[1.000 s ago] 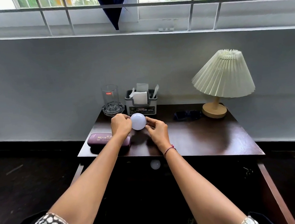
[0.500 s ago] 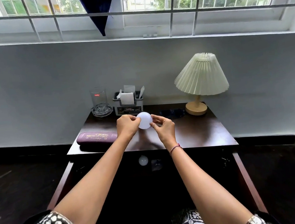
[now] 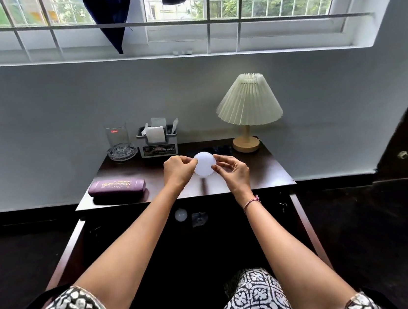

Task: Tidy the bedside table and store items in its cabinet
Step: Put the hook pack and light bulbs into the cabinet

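The left hand (image 3: pixel 178 173) and right hand (image 3: pixel 235 173) each pinched the white ball (image 3: pixel 204 163) by its sides, over the middle of the bedside table (image 3: pixel 259 173). It looked like a storing step; next, the ball wanted lowering into the open cabinet (image 3: pixel 231 217) below.

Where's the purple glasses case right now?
In the head view, the purple glasses case lies flat at the front-left corner of the bedside table, in front of the ashtray and left of the left hand.
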`<state>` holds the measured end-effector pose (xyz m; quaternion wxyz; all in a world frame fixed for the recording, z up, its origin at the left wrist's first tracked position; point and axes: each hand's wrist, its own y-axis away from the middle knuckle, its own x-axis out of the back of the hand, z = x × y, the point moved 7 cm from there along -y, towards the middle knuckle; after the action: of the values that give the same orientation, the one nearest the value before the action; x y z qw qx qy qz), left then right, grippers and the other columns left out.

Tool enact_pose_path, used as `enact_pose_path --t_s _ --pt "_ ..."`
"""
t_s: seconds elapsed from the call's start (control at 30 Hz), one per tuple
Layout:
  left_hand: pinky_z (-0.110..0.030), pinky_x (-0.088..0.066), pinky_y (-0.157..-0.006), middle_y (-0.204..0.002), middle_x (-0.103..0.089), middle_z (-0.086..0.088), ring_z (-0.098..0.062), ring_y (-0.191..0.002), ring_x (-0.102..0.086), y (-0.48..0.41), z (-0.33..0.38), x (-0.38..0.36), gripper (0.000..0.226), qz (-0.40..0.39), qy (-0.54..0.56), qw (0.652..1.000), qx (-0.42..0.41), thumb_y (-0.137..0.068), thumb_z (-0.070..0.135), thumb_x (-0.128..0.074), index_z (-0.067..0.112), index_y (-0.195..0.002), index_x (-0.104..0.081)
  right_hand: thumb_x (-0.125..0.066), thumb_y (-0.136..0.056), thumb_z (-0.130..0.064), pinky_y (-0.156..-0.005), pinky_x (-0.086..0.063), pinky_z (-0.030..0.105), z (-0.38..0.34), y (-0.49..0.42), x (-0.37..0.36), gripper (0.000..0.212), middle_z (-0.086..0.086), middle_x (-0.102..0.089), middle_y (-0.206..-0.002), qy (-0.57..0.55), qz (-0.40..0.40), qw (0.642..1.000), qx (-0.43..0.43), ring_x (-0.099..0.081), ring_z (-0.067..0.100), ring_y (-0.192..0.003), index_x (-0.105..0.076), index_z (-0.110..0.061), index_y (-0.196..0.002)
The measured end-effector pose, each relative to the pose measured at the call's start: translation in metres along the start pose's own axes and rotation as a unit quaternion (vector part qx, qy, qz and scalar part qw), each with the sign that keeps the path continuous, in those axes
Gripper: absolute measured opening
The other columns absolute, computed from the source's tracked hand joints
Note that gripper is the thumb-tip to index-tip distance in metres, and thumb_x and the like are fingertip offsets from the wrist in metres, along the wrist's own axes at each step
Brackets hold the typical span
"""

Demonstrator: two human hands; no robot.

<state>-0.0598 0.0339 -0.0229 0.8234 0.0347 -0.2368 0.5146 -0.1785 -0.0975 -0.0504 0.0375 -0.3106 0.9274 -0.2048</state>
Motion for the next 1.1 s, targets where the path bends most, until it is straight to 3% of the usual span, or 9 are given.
enact_pose_path --t_s 0.1,0.27,0.37,0.5,0.6,0.8,1.0,1.1 --pt "-0.040 -0.056 -0.085 -0.084 -0.074 -0.018 -0.026 -0.085 -0.071 0.009 0.002 -0.007 0.022 -0.017 0.032 0.999 -0.001 -0.080 0.021 -0.063 0.002 -0.085 -0.074 -0.078 -0.072 -0.010 -0.076 -0.053 0.013 -0.002 0.008 0.014 0.031 0.007 -0.070 -0.104 -0.020 0.002 1.000 -0.006 -0.069 0.011 -0.084 -0.069 -0.010 -0.102" --pt "-0.038 -0.058 -0.080 -0.064 -0.072 -0.010 -0.022 -0.072 -0.072 0.024 0.005 -0.013 0.021 -0.040 0.042 0.998 -0.012 -0.078 0.027 -0.064 0.015 -0.062 -0.070 -0.078 -0.072 -0.011 -0.079 -0.054 0.018 -0.007 0.023 0.031 0.029 0.008 -0.071 -0.103 -0.047 0.001 0.999 -0.025 -0.069 0.016 -0.088 -0.070 -0.011 -0.100" --pt "-0.034 -0.060 -0.073 -0.045 -0.064 0.004 -0.016 -0.056 -0.069 0.030 0.005 -0.015 0.026 -0.048 0.067 0.997 -0.006 -0.078 0.025 -0.067 0.019 -0.054 -0.065 -0.078 -0.071 -0.014 -0.079 -0.054 0.017 -0.011 0.032 0.039 0.029 0.008 -0.071 -0.104 -0.060 0.002 0.998 -0.036 -0.069 0.015 -0.088 -0.070 -0.011 -0.099" --pt "-0.019 -0.056 -0.053 -0.039 -0.062 0.004 -0.006 -0.042 -0.064 0.038 0.003 -0.018 0.025 -0.071 0.085 0.994 -0.002 -0.079 0.028 -0.069 0.011 -0.060 -0.068 -0.078 -0.071 -0.014 -0.079 -0.054 0.018 -0.011 0.043 0.047 0.030 0.009 -0.071 -0.103 -0.079 0.004 0.995 -0.056 -0.069 0.013 -0.087 -0.070 -0.008 -0.099" --pt "-0.016 -0.053 -0.046 -0.041 -0.063 0.001 -0.008 -0.042 -0.065 0.044 -0.001 -0.021 0.028 -0.089 0.101 0.991 0.005 -0.079 0.028 -0.070 0.011 -0.057 -0.066 -0.078 -0.072 -0.014 -0.074 -0.054 0.014 -0.009 0.049 0.051 0.030 0.009 -0.071 -0.101 -0.086 0.002 0.994 -0.069 -0.069 0.008 -0.082 -0.070 -0.006 -0.100" --pt "-0.021 -0.055 -0.047 -0.046 -0.065 -0.005 -0.015 -0.045 -0.067 0.051 -0.012 -0.030 0.028 -0.127 0.140 0.982 0.030 -0.078 0.026 -0.073 0.007 -0.060 -0.065 -0.078 -0.072 -0.013 -0.064 -0.053 0.012 0.004 0.060 0.058 0.031 0.013 -0.072 -0.091 -0.095 0.004 0.991 -0.097 -0.067 0.002 -0.068 -0.070 -0.002 -0.100" --pt "-0.022 -0.057 -0.050 -0.057 -0.067 -0.013 -0.017 -0.048 -0.067 0.058 -0.028 -0.042 0.027 -0.165 0.146 0.975 0.041 -0.080 0.025 -0.072 0.004 -0.065 -0.066 -0.080 -0.070 -0.017 -0.058 -0.050 0.010 0.020 0.068 0.062 0.017 0.002 -0.074 -0.076 -0.074 0.001 0.990 -0.120 -0.065 0.000 -0.062 -0.074 -0.017 -0.086" --pt "-0.019 -0.054 -0.046 -0.062 -0.067 -0.017 -0.014 -0.047 -0.067 0.061 -0.038 -0.048 0.027 -0.180 0.142 0.972 0.050 -0.081 0.024 -0.072 0.001 -0.068 -0.067 -0.080 -0.069 -0.015 -0.057 -0.049 0.010 0.034 0.073 0.064 0.022 0.002 -0.072 -0.075 -0.050 0.003 0.990 -0.133 -0.065 0.001 -0.062 -0.074 -0.010 -0.090"
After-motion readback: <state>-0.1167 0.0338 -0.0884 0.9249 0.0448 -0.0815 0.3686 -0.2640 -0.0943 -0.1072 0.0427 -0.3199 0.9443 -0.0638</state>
